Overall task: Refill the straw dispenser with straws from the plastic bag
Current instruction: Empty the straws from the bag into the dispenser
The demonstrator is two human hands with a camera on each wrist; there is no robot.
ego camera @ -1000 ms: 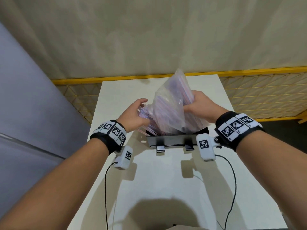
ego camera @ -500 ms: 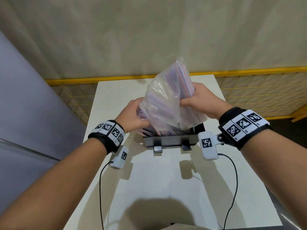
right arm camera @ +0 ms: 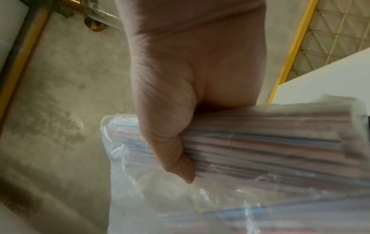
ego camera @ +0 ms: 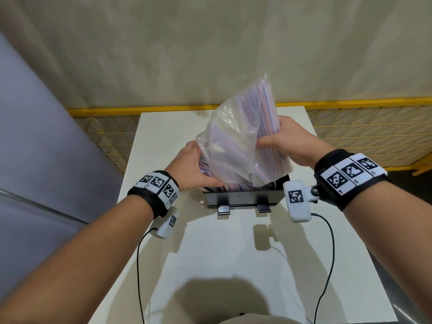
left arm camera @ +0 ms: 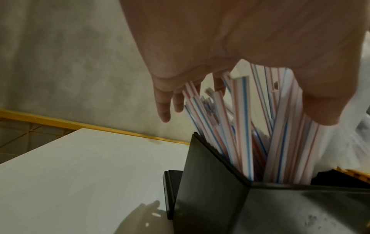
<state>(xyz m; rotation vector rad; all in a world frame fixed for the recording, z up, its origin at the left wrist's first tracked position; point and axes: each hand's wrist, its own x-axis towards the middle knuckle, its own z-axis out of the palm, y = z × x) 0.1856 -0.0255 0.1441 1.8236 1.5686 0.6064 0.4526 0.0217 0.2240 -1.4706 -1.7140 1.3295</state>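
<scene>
A clear plastic bag of red- and blue-striped straws hangs mouth-down over the black straw dispenser at the middle of the white table. My right hand grips the bag and the straw bundle inside it, thumb across the front. My left hand is at the bag's mouth by the dispenser's left end. Its fingers are straight and spread behind the straws, and its thumb lies in front of them. Those straws stand fanned out in the dispenser.
The white table is narrow, with bare top in front of the dispenser. Cables hang from both wrist cameras over it. A yellow rail and mesh fence run behind. A grey panel stands at the left.
My right hand has lifted the bag higher and tipped it steeper over the dispenser. My left hand has moved in against the straws at the bag's mouth.
</scene>
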